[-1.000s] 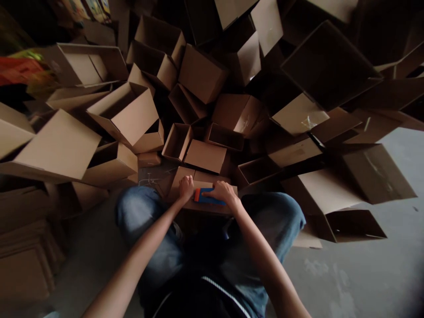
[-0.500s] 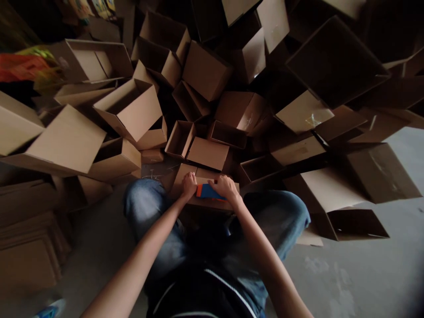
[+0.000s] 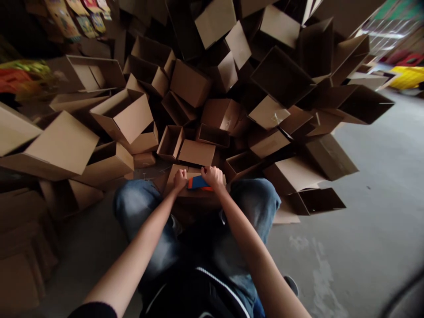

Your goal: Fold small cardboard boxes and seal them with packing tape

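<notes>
A blue-and-orange tool (image 3: pixel 198 182) lies across a carton (image 3: pixel 180 191) between the person's knees (image 3: pixel 135 205), its long axis running sideways, rising slightly to the right, with its right end hidden under the right hand (image 3: pixel 212 176). The right fingers (image 3: pixel 207 171) curl close together over it; the left hand (image 3: pixel 180 179) sits just beside, left fingers (image 3: pixel 180 174) bunched on the carton; whether either grips is hard to tell

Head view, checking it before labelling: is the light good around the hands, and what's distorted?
In the head view, the wide lens splays the cardboard boxes outward; deep shadow fills the gaps between them; the left hand and right hand look fairly sharp and adequately lit; in the same view, the concrete floor at right is lighter.
</notes>
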Tool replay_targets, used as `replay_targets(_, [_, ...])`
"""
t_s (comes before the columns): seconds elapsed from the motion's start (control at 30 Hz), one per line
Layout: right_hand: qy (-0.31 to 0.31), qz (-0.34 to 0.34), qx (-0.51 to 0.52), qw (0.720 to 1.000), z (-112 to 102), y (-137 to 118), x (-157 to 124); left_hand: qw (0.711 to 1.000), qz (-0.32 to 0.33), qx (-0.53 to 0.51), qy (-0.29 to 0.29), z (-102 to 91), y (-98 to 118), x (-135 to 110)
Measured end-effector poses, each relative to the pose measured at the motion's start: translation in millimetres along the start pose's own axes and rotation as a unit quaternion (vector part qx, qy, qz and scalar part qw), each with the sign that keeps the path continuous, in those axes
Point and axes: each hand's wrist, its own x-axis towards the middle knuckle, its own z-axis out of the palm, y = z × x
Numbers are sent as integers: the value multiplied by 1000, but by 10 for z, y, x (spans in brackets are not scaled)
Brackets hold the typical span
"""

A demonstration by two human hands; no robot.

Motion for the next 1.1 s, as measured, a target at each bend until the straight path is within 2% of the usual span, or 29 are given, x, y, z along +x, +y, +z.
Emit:
replay_targets(0.13, [32, 22, 18, 999, 18, -8, -79, 1000, 18, -7, 6, -6, -2, 6])
replay_targets(0.27, [41, 17, 31, 999, 17, 11, -104, 1000, 27, -9, 11, 10, -3, 28])
replay_targets(0.53, [22, -2, 37, 999, 21, 77, 29, 1000, 12, 10, 12, 88, 3, 56])
replay_targets(0.73, [19, -12, 51, 998, 35, 118, 47, 996, 8, 83, 14, 134, 45, 54])
replay_targets(1.1, [-43, -93, 35, 994, 21, 147, 113, 993, 9, 121, -7, 123, 64, 60])
